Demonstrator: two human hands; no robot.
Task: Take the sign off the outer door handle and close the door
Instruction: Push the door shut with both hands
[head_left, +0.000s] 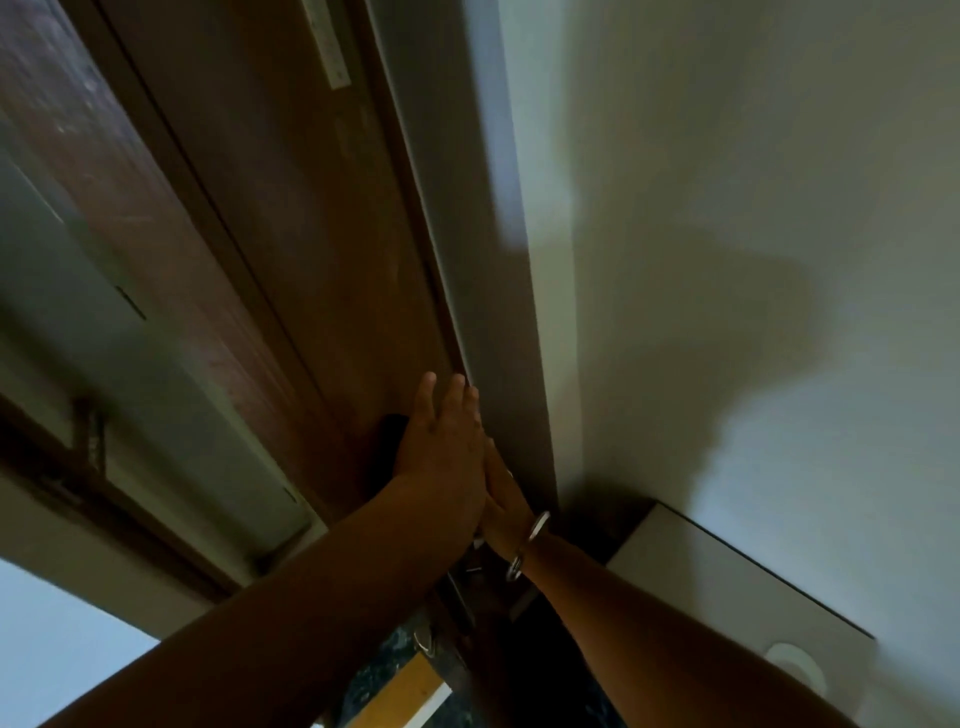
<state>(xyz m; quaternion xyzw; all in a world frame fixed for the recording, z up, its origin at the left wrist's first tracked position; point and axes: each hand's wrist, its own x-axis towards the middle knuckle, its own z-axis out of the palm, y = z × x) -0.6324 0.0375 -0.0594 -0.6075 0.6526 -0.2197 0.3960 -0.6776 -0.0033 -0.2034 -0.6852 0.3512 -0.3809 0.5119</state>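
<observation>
The brown wooden door (332, 270) runs up the middle of the head view, its edge against the white frame (498, 312). My left hand (441, 447) lies flat on the door with its fingers spread, beside the frame. Just behind it, my right hand (506, 501), with a silver bracelet (527, 545) on the wrist, rests with straight fingers along the door's edge; the left hand partly hides it. Below the wrists a metal door handle (460, 592) shows in shadow. No sign hangs on the visible part of the handle.
A white wall (753, 260) fills the right side, with a white panel (727, 587) and a round fitting (795, 667) low down. A yellow and white strip (402, 693) lies at the bottom over dark stone flooring. A glass pane (104, 312) is at left.
</observation>
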